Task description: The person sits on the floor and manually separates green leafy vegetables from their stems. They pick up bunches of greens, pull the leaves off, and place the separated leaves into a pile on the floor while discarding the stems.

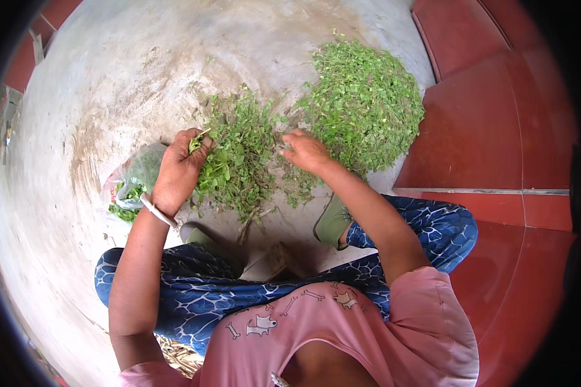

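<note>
Shirt: pink, printed with cartoon dogs and bones, it lay nearest to our camera, along the lower edge.
Trousers: blue with white wavy lines, they spread out to both sides below our forearms.
Small heap: tangled green leaves and stems, it lay in front of us on the floor, between our two hands.
Left hand: thumb and fingers pinched a leafy sprig at the left edge of the small heap.
Band: white, it ringed our left wrist.
Right hand: its fingers were bent near the right edge of the small heap; we could not tell whether they held anything.
Large heap: bright green and rounded, it sat beyond our right hand.
Bag: clear plastic with greens inside, it rested just left of our left hand.
Shoes: green, they were below the small heap.
Tiles: glossy red, they filled the right side.
</note>
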Demonstrator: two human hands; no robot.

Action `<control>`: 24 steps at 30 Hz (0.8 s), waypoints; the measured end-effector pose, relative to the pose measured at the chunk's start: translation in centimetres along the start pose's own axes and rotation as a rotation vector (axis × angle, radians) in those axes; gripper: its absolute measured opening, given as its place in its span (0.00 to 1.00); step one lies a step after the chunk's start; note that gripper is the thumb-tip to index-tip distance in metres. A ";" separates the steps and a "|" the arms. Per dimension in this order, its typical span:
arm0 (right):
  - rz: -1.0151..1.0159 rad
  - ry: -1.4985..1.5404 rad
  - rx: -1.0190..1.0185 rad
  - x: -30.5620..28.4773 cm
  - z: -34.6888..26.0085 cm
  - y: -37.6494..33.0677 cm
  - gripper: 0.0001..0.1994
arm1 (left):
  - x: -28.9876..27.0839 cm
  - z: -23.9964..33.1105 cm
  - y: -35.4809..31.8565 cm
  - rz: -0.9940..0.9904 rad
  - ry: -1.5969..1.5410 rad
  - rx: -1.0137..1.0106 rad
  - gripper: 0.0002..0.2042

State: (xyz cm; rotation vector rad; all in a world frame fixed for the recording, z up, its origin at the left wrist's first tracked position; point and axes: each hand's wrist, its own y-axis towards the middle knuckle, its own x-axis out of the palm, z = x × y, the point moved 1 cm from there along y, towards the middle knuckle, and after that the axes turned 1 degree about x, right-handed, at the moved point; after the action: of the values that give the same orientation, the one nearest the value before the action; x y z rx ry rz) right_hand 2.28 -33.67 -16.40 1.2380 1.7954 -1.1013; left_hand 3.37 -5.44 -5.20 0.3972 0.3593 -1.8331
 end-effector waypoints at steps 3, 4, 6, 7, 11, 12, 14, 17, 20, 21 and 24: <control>-0.092 -0.241 0.105 -1.7 4.2 -1.3 0.16 | 0.2 0.3 -0.3 -0.038 -0.158 -0.080 0.10; -0.106 -0.282 0.102 -1.4 4.8 -1.7 0.14 | 0.2 0.4 -0.3 -0.067 -0.274 -0.130 0.10; -0.132 -0.363 0.097 0.0 5.6 -3.0 0.12 | 0.2 0.8 -0.2 -0.085 -0.369 -0.168 0.10; -0.115 -0.388 0.087 1.1 6.2 -3.4 0.11 | 0.2 1.0 -0.1 -0.078 -0.344 -0.157 0.09; -0.083 -0.409 0.059 4.4 7.7 -3.9 0.09 | 0.3 1.3 0.0 -0.008 -0.213 -0.123 0.10; -0.091 -0.370 0.073 4.1 7.1 -3.7 0.08 | 0.1 2.1 -0.2 0.027 -0.183 -0.169 0.11; -0.182 -0.041 0.168 3.2 6.4 -3.0 0.08 | 0.4 1.9 -0.3 0.013 -0.242 -0.195 0.12; -0.335 0.635 0.299 0.4 4.2 -0.9 0.09 | 0.8 0.9 -0.5 -0.034 -0.292 -0.267 0.10; -0.355 0.877 0.192 -2.1 1.2 0.1 0.08 | 1.7 0.3 -0.6 -0.110 -0.283 -0.298 0.09; -0.350 0.930 0.166 -2.4 0.3 0.2 0.08 | 1.9 0.0 -0.6 -0.144 -0.275 -0.363 0.09; -0.356 1.084 0.109 -3.5 -3.2 -0.5 0.08 | 2.6 -1.0 -1.1 -0.179 -0.472 -0.469 0.09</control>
State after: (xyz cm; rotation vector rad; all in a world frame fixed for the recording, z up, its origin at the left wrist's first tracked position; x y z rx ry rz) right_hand 2.67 -32.19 -11.88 1.8224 2.8613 -0.7201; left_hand 1.68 -6.89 -7.24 -0.3975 0.4878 -1.8753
